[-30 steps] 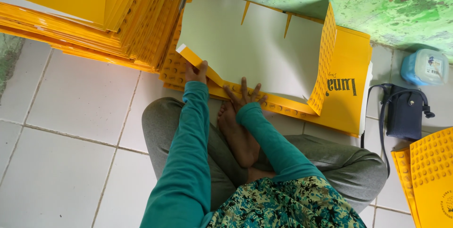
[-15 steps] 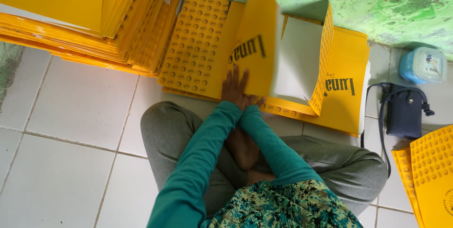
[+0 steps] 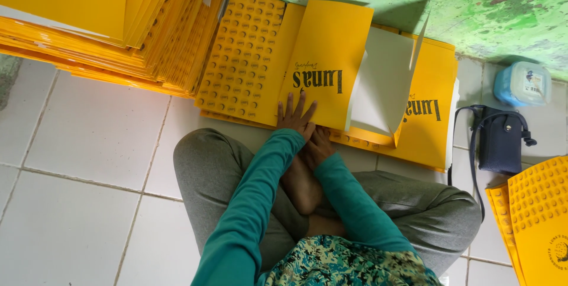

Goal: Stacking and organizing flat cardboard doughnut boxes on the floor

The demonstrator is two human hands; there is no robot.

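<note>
box flap, yellow card, lies on the floor stack against the green wall. left hand presses flat on it, fingers spread, gripping nothing. right hand rests at its near edge, grip unclear.

The left hand lay flat on the folded sheet, the right hand just beside it at the near edge. A stack sat left; a pouch and tub sat right.
</note>
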